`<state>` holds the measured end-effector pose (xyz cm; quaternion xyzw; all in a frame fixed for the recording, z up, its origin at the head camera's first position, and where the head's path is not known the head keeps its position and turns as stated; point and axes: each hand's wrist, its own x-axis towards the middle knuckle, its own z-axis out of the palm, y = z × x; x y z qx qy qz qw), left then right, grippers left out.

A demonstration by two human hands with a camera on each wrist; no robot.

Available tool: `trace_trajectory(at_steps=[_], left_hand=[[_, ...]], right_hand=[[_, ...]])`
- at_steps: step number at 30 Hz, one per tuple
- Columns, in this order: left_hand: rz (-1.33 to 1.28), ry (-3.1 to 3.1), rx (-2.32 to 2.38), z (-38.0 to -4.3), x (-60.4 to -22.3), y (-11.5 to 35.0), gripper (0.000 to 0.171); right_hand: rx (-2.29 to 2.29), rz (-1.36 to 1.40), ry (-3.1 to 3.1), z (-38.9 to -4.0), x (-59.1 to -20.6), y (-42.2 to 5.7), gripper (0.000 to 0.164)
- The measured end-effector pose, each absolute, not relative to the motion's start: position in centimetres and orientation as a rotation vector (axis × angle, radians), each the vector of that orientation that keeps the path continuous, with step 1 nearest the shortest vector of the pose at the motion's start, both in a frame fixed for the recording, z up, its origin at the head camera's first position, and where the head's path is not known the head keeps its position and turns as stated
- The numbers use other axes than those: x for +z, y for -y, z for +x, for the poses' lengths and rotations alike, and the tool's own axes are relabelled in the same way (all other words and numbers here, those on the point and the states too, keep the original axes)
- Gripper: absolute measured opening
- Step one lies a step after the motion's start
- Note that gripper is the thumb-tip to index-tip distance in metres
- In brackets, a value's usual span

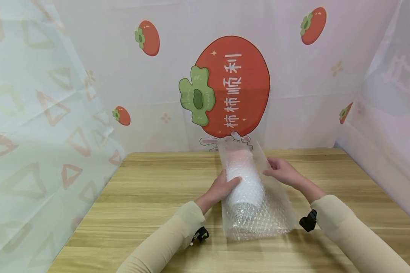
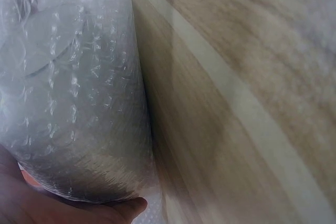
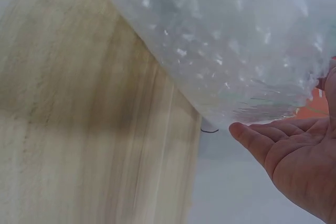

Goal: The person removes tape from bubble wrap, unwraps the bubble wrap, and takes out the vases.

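Beige sleeves (image 1: 160, 239) sat nearest my head camera. Beyond, bubble wrap (image 1: 246, 227) on the table (image 1: 130, 212) enclosed a white cylinder (image 1: 244, 178), which I saw the left hand (image 1: 220, 187) gripping through it. The right hand's (image 1: 283, 172) fingers met the wrap's edge; I couldn't tell whether they pinched.

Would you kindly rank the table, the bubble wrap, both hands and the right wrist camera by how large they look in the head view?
Largest to smallest:
1. Table
2. Bubble wrap
3. Left hand and right hand: too alike to rank
4. Right wrist camera
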<state>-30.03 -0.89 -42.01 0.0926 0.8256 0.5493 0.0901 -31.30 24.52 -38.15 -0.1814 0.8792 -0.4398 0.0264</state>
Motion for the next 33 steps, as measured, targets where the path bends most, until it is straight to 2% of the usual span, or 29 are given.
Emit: trace_trajectory(at_steps=[5, 33], left_hand=[[0.276, -2.458, 1.625, -30.0, -42.0, 0.9, 0.090], [0.262, -2.459, 1.606, -29.9, -41.9, 0.9, 0.090]], right_hand=[[-1.327, -0.473, -2.729, -31.0, -38.4, -25.4, 0.073], [-1.147, -0.396, -2.793, -30.5, -40.9, -28.8, 0.079]])
